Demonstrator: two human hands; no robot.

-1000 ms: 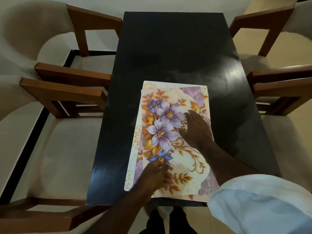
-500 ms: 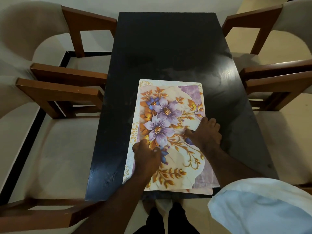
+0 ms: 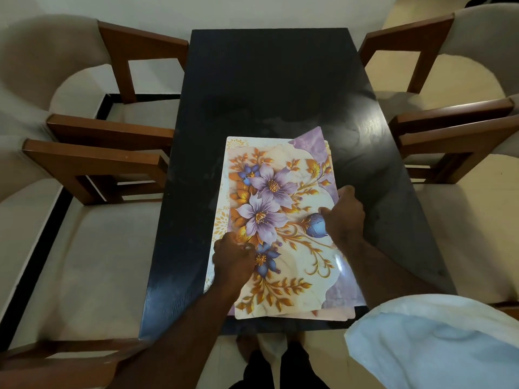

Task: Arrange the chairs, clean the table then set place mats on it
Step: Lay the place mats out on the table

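Two hands hold the top place mat point(image 3: 280, 220), long axis pointing away: left hand point(image 3: 234, 256) and right hand point(image 3: 345, 217) fingers pinching opposite long edges over the bench point(image 3: 266, 88).

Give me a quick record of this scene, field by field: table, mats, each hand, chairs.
table: dark rectangular top, smudged, far half bare
mats: floral place mats stacked unevenly at the near end, top one lifted and skewed
left hand: left hand gripping the top mat's left edge
right hand: right hand gripping the top mat's right edge
chairs: wooden-armed cushioned chairs, two on each long side
cloth: white cloth at lower right
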